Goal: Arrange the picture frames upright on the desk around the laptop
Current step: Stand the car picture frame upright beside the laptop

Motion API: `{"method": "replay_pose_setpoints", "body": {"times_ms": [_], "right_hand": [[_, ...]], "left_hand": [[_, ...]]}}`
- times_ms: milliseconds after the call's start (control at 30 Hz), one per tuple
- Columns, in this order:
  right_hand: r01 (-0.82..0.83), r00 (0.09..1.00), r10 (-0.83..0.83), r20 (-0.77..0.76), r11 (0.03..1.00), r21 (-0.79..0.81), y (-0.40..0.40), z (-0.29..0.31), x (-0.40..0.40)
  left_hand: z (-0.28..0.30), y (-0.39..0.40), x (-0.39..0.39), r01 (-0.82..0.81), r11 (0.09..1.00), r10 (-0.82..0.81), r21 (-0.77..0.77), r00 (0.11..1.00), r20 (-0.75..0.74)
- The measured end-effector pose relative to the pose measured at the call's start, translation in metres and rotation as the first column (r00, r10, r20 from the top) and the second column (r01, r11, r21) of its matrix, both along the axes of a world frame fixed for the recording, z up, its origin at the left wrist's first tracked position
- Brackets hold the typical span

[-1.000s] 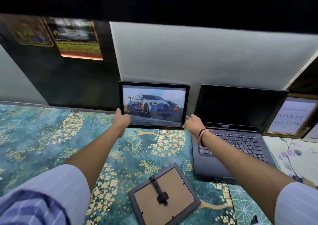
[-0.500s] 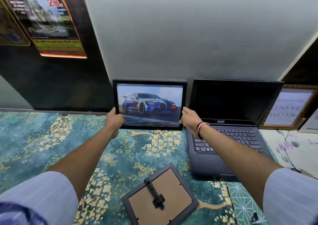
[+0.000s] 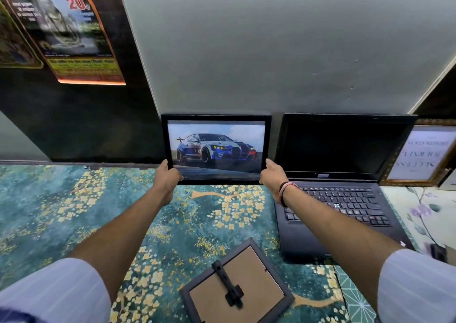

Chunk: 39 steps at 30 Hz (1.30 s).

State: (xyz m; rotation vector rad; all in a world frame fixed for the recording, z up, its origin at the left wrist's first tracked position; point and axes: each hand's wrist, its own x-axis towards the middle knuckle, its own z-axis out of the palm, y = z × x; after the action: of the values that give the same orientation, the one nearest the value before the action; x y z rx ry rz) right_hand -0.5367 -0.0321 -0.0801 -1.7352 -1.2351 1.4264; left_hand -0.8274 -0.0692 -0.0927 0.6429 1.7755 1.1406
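On the desk [image 3: 61, 211] with the green flowery cover, the car picture frame [image 3: 216, 149] stands up by the wall, just left of the laptop [image 3: 345, 174], with the left hand [image 3: 169, 177] and right hand [image 3: 272, 174] each gripping a bottom corner.

1. Soft, even indoor light fills the desk; the grey wall [image 3: 271, 46] is brightest at its top edge and dims toward the desk.
2. The laptop screen [image 3: 340, 147] stays black and shows no glare.
3. The poster [image 3: 66, 29] at upper left is smeared with blur.
4. Wide-angle distortion bends the wall edges outward.
5. The sleeves [image 3: 54, 295] at the bottom corners are soft and out of focus.
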Motion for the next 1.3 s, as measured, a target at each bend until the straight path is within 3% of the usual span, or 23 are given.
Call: {"method": "replay_pose_setpoints", "body": {"times_ms": [433,667,900,1167,1300], "right_hand": [[-0.016,1.0,0.016,0.006,0.999,0.037,0.003,-0.014,0.005],[0.005,0.998,-0.001,-0.061,0.998,0.056,-0.016,-0.009,0.017],[0.121,0.984,-0.114,-0.14,0.992,0.047,-0.051,0.001,0.076],[0.267,0.952,-0.252,-0.173,0.961,0.072,-0.065,0.028,0.239],[0.36,0.922,-0.343,-0.18,0.93,0.073,-0.07,0.03,0.325]], "left_hand": [[-0.001,-0.002,0.0,0.009,1.0,-0.009,-0.006,1.0,0.019],[0.013,-0.019,0.044,-0.009,1.0,0.009,-0.009,1.0,-0.001],[0.025,-0.051,0.136,0.184,0.982,-0.183,-0.033,0.983,0.009],[0.041,-0.063,0.314,0.415,0.91,-0.415,0.003,0.91,0.005],[0.045,-0.064,0.403,0.562,0.827,-0.562,-0.012,0.827,0.009]]}}
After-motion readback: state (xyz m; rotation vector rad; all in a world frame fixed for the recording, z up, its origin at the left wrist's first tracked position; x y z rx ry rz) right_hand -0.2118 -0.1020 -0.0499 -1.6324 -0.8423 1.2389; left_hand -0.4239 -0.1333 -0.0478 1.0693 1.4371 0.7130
